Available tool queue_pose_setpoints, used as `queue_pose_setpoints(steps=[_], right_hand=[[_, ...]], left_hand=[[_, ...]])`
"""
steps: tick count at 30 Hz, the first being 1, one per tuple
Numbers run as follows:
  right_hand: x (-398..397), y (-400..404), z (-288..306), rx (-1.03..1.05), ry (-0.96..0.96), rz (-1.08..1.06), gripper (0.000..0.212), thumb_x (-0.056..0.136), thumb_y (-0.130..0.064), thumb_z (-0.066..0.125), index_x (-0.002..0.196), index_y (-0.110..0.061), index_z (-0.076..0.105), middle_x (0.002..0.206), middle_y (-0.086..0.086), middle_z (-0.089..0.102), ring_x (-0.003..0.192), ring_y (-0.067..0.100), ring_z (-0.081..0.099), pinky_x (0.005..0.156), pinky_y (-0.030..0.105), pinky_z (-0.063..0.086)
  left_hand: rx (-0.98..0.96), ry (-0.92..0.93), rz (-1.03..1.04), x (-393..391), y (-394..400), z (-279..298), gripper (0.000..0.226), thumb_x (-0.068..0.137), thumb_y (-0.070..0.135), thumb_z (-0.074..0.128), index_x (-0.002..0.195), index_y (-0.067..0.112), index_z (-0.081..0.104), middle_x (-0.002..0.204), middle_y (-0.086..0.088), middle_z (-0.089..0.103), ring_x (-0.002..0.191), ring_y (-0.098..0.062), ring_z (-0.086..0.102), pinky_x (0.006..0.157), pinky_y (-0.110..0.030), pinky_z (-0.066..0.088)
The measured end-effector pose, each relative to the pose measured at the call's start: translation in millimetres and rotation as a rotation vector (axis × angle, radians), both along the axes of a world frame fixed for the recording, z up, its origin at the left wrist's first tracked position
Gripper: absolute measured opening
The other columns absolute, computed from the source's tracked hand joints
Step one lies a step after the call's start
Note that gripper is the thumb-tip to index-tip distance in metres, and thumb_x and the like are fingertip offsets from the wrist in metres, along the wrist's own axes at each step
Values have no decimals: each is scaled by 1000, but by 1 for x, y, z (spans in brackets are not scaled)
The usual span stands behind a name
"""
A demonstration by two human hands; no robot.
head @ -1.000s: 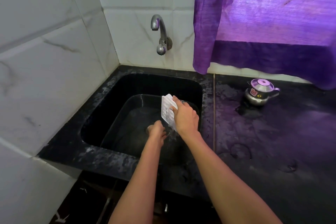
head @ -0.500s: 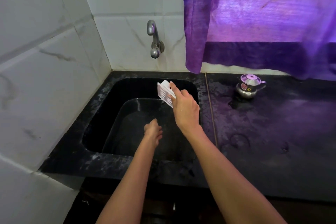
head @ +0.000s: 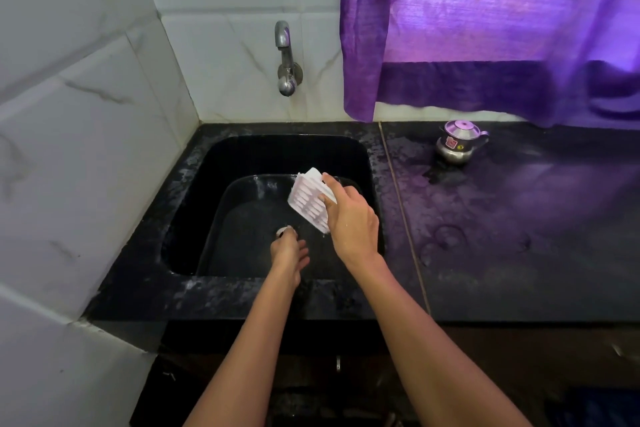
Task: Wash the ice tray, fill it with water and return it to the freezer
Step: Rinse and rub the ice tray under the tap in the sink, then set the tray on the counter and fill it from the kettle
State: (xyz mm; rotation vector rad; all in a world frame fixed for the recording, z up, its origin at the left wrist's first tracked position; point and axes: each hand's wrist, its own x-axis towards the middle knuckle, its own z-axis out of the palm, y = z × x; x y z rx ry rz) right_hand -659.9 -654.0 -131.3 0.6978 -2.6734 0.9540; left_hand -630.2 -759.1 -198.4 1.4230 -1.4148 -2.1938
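Observation:
My right hand (head: 349,222) grips a white ice tray (head: 308,201) by its right edge and holds it tilted on its side above the black sink (head: 194,211), the compartments facing left. My left hand (head: 289,253) hangs lower in the sink near the drain (head: 284,230), fingers loosely curled and holding nothing. A steel tap (head: 286,59) sticks out of the tiled wall above the sink; no water runs from it.
A black stone counter (head: 519,236) runs to the right of the sink, wet in patches. A small steel pot with a lid (head: 457,146) stands at its back. A purple curtain (head: 485,21) hangs above it. White tiled walls close the left and back.
My right hand lifted the tray up out of the sink bottom and holds it tilted higher. My left hand let go of the tray and stays low near the drain.

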Motion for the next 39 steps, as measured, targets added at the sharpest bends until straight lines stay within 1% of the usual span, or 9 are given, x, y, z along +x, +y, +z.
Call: queue_pose_setpoints(steps=[13, 17, 19, 21, 23, 25, 27, 30, 39], right_hand=[[1, 18, -11, -36, -4, -6, 49, 95, -21, 57, 142, -29, 46, 105, 2, 61, 94, 20, 60, 74, 38, 53], [-16, 32, -16, -100, -23, -10, 45, 97, -25, 55, 141, -31, 47, 105, 1, 62, 94, 20, 61, 76, 37, 52], [-29, 42, -17, -167, -60, -18, 42, 98, -29, 52, 140, -31, 49, 109, 1, 63, 97, 20, 61, 79, 36, 50], [-41, 55, -15, -305, -107, -44, 39, 98, -34, 51, 137, -30, 52, 112, 0, 65, 99, 20, 62, 82, 35, 50], [-58, 70, -12, -460, -168, -97, 37, 98, -38, 49, 133, -29, 56, 114, 0, 67, 102, 20, 62, 85, 34, 50], [-80, 89, -4, -608, -272, -175, 35, 98, -37, 50, 129, -24, 59, 115, 1, 68, 106, 21, 60, 86, 28, 45], [-105, 115, 2, -733, -389, -265, 30, 98, -33, 50, 123, -19, 61, 114, 3, 67, 107, 24, 58, 83, 25, 41], [-137, 159, 1, -847, -515, -376, 24, 98, -31, 51, 115, -16, 57, 107, 4, 64, 96, 21, 57, 78, 27, 41], [-199, 271, -40, -706, -671, -500, 21, 95, -33, 53, 104, -15, 60, 105, 5, 65, 97, 25, 61, 85, 39, 52]], left_hand=[[6, 25, 79, 1, 7, 9, 26, 99, 31, 43, 103, 8, 56, 119, -18, 61, 102, -28, 59, 92, -42, 49], [-33, 28, 138, -10, 17, 18, 34, 100, 33, 42, 115, 5, 56, 114, -15, 61, 103, -28, 58, 95, -43, 49], [-53, 25, 166, -18, 24, 21, 33, 100, 33, 41, 112, 6, 56, 103, -12, 60, 96, -25, 59, 89, -40, 51], [-82, 26, 208, -29, 34, 27, 29, 100, 34, 41, 84, 13, 52, 79, -5, 53, 70, -18, 52, 65, -32, 47], [-148, -26, 241, -42, 44, 35, 35, 99, 36, 42, 70, 15, 43, 70, -2, 46, 63, -18, 46, 60, -33, 42], [-245, -71, 230, -53, 56, 44, 37, 98, 38, 43, 77, 9, 51, 78, -9, 54, 86, -33, 59, 81, -43, 49], [-359, -95, 197, -65, 71, 50, 42, 98, 39, 43, 111, 2, 57, 109, -18, 62, 116, -41, 54, 98, -49, 43], [-494, -79, 116, -83, 101, 59, 55, 99, 33, 43, 146, 6, 31, 147, -14, 40, 135, -33, 37, 110, -43, 29], [-524, -70, 14, -130, 193, 43, 33, 92, 20, 57, 121, 6, 61, 116, -9, 65, 107, -26, 59, 89, -31, 45]])
